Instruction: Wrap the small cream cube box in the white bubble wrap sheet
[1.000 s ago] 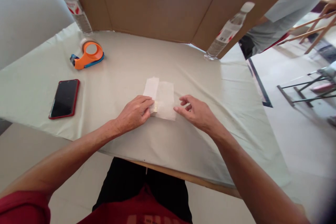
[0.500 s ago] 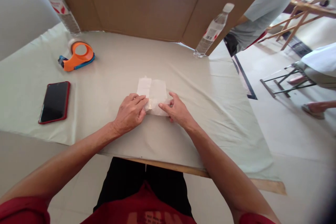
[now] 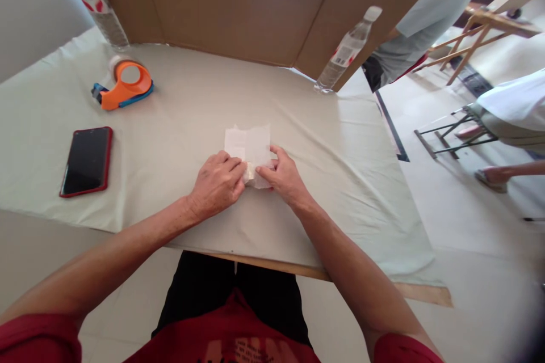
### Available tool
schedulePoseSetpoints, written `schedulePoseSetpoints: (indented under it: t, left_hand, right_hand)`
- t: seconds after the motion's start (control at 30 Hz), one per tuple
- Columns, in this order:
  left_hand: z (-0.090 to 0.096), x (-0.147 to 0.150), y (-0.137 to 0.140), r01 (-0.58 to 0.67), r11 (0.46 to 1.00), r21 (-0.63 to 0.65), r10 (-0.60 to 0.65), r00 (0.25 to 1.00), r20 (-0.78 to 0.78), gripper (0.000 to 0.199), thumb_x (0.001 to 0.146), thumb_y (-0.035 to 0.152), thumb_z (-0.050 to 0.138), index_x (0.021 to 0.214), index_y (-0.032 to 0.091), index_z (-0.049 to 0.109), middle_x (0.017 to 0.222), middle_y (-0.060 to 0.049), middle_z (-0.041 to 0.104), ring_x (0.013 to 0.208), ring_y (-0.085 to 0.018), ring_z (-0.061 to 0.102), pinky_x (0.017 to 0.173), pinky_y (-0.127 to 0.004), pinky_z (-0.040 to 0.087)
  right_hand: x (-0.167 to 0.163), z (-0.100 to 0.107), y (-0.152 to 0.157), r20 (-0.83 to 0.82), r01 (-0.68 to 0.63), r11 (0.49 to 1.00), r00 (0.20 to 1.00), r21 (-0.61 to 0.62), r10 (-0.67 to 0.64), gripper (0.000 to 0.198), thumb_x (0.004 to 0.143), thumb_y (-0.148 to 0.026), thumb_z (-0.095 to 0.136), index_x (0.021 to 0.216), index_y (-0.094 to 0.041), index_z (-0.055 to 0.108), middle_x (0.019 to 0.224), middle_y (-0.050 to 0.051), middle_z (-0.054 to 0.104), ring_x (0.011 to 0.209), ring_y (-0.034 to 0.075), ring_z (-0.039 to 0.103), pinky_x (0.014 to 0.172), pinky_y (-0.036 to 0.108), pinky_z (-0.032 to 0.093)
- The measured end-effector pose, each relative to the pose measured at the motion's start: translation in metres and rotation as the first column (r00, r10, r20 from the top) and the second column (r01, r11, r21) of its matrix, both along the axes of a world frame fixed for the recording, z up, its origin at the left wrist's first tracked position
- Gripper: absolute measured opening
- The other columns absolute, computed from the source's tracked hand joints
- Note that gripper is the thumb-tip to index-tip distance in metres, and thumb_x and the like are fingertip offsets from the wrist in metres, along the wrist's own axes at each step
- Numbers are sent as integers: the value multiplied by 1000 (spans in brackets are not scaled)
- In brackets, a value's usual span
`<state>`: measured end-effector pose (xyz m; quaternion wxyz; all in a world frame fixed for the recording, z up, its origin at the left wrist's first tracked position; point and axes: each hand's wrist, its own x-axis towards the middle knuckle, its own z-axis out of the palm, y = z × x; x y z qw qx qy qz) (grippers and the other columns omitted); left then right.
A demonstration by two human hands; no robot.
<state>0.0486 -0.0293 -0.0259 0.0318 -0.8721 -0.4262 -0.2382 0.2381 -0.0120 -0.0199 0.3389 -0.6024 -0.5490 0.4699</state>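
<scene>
A thin white sheet of paper (image 3: pixel 258 144) lies on the cloth between my hands, with its far part flat. Its near part is folded over a small pale yellowish item (image 3: pixel 250 171), mostly covered and too small to name. My left hand (image 3: pixel 219 181) presses bent fingers together on the fold at the left. On the right, my right hand (image 3: pixel 286 177) pinches the sheet's near edge, thumb on top and fingers curled behind it.
Left on the cloth-covered table (image 3: pixel 191 91) are a phone (image 3: pixel 86 160) in a red case and an orange tape dispenser (image 3: pixel 128 85). Two water bottles (image 3: pixel 347 51) (image 3: pixel 97 5) stand against a cardboard panel (image 3: pixel 238 5). Other people (image 3: pixel 443 0) are beyond the table at right.
Both hands have drawn slightly closer together along the near edge. The paper's near part is folded up further, and its far right part stands out more plainly.
</scene>
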Motion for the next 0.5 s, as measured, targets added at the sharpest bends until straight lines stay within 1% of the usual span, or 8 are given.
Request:
schedulePoseSetpoints:
  t: [0.17, 0.27, 0.37, 0.5]
  left_hand:
    - [6, 0, 5, 29, 1000, -7, -30, 995, -92, 17, 88, 15, 54, 95, 16, 69, 86, -10, 71, 83, -26, 55, 72, -39, 44]
    - [4, -1, 7, 55, 998, -15, -56, 995, -86, 16, 87, 13, 54, 94, 15, 69, 84, -9, 70, 81, -24, 55, 70, -36, 44]
    - [-1, -4, 9, 75, 996, -38, -75, 997, 16, 19, 88, 12, 53, 98, 15, 68, 90, -8, 72, 82, -23, 56, 69, -33, 45]
    - [-9, -5, 10, 113, 988, -105, -90, 975, 202, 18, 88, 15, 53, 96, 17, 68, 94, -7, 73, 79, -20, 56, 71, -32, 47]
  right_hand:
    - [-10, 7, -1, -108, 25, 1000, 994, 14, -23, 72, 75, -36, 66, 140, -15, 44, 70, -5, 56, 54, 13, 52, 37, 23, 45]
    - [-16, 9, 0, -166, 13, 999, 986, 41, -6, 73, 75, -38, 68, 140, -13, 44, 64, -8, 51, 48, 10, 48, 36, 23, 43]
    - [-22, 12, -1, -164, 0, 999, 987, 36, 6, 72, 76, -38, 67, 139, -12, 45, 64, -8, 53, 44, 9, 46, 37, 23, 40]
    - [-24, 19, -7, -163, -4, 1000, 987, -15, 2, 74, 76, -37, 67, 141, -10, 44, 74, -2, 62, 50, 10, 54, 40, 23, 41]
